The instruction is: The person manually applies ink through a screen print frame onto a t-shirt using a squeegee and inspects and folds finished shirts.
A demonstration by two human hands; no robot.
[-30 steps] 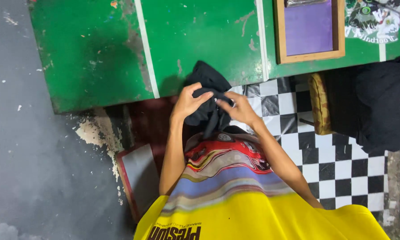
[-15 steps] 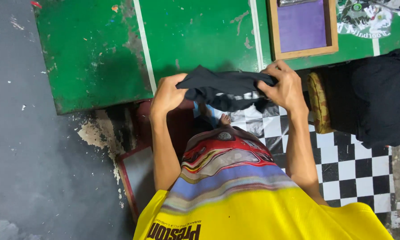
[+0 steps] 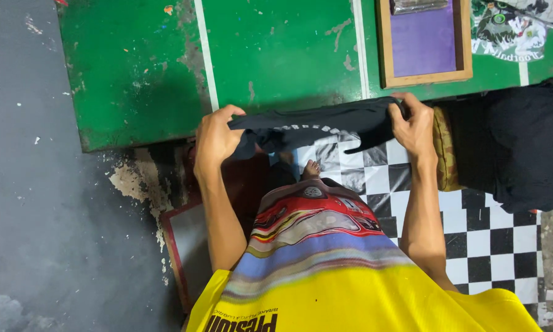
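Since a moment ago, our hands have drawn farther apart, pulling the black garment (image 3: pixel 316 126) out into a longer band just off the near edge of the green table (image 3: pixel 276 55). Our left hand (image 3: pixel 216 136) pinches one end with fingers curled shut on the cloth, and our right hand (image 3: pixel 413 126) grips the other end the same way, above the checkered floor (image 3: pixel 473 240).
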